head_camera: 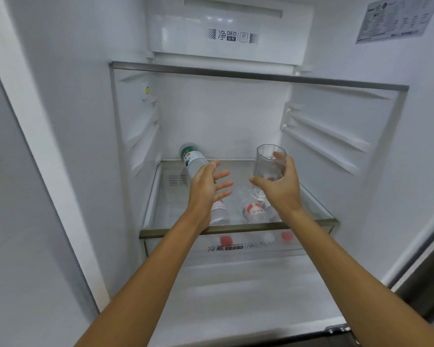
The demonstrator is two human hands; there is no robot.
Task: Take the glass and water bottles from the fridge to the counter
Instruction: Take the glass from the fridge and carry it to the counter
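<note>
Clearly lifted off the shelf, the glass [267,161] is a clear, faceted tumbler, upright, inside the fridge [60,121] at mid height. The right hand [282,185] grips it from its right side: the thumb curls across the near face low down, and the fingertips wrap round the far side near the rim.

Just left of that grip, apart from it, the left hand [206,187] is spread wide, fingers straight and fanned toward the glass, holding nothing that I can see. Behind its thumb a green-labelled bottle [192,159] leans back and to the left, its lower end hidden by the palm; whether the palm touches it cannot be told.

Below the grip, two more water bottles lie on their sides on the glass shelf [236,228]. A red-labelled bottle [253,209] rests between the two wrists, and a third bottle [271,211] lies just beside it, partly covered by the right wrist. Under the left wrist another clear bottle [219,214] shows, blurred.

Beneath the shelf's front edge sits a drawer front [236,247] with printed characters, with two red blurs above them. Above the grip an upper shelf [261,76] spans the compartment, and far up to the right a sticker [396,21] is on the wall
</note>
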